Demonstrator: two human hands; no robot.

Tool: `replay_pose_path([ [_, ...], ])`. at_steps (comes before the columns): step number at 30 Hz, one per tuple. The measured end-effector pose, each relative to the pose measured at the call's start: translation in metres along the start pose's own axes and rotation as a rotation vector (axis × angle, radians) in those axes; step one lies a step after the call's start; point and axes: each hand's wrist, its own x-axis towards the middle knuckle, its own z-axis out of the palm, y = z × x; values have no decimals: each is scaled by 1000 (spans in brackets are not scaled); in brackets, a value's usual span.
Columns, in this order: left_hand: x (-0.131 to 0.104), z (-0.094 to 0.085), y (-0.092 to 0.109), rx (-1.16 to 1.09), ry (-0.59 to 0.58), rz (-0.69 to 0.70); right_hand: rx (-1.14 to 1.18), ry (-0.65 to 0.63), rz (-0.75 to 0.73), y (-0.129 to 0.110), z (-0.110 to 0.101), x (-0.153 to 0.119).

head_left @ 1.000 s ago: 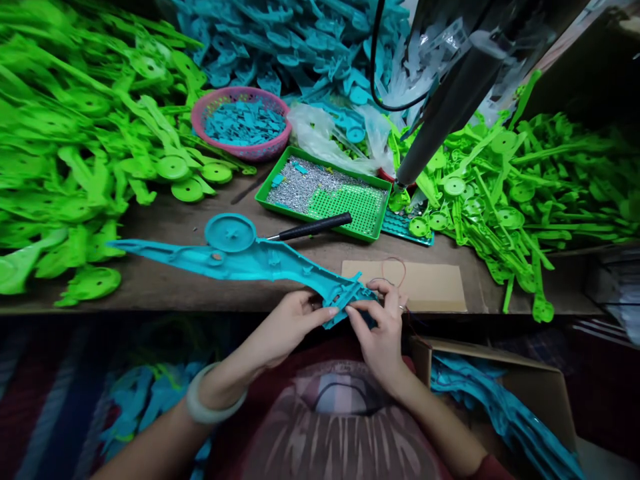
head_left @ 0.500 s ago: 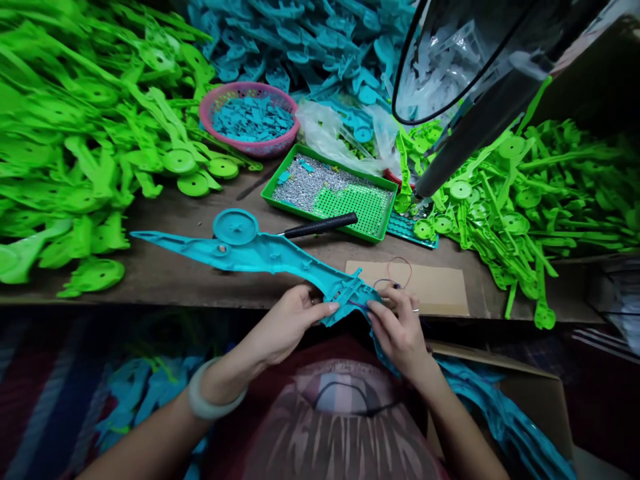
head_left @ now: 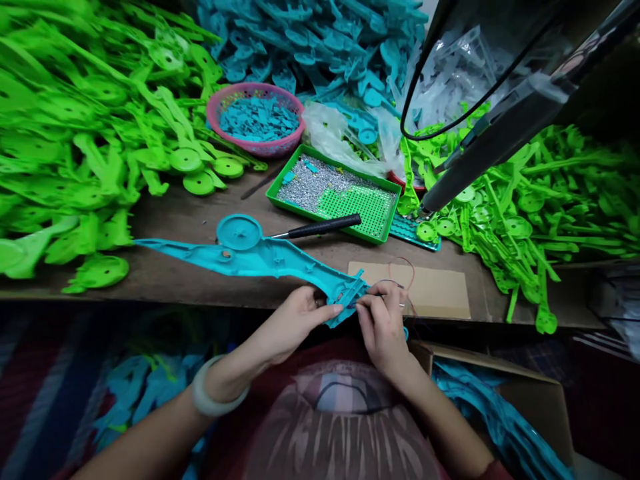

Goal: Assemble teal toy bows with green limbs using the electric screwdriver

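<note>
A long blue plastic shell [head_left: 270,257] with a round disc on its upper side lies across the front edge of the bench. My left hand [head_left: 303,317] grips its right part, thumb on top and fingers underneath. My right hand [head_left: 383,320] is closed at the shell's right end, fingertips pinched near a thin wire. A thin reddish wire [head_left: 413,270] loops up beside these fingers over a piece of cardboard [head_left: 440,290]. What exactly the right fingertips hold is too small to tell. The right hand covers part of the shell's end.
Behind the shell lies a black-handled screwdriver [head_left: 325,227], touching a green tray [head_left: 335,193] of small metal pieces. A pink basket [head_left: 255,120] holds blue bits. Green parts [head_left: 65,133] pile left and right, blue parts [head_left: 310,47] behind. A dark pole [head_left: 490,147] slants in from upper right.
My right hand has moved left along the shell's right end, its fingers drawn closer together and nearer to my left thumb. My left hand keeps its hold. The view has shifted slightly.
</note>
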Motion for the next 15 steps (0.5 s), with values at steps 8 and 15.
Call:
replay_pose_path([
  [8, 0, 1, 2, 119, -56, 49, -36, 53, -132, -9, -16, 16],
  [15, -2, -6, 4, 324, -98, 86, -17, -267, -249, -16, -28, 47],
])
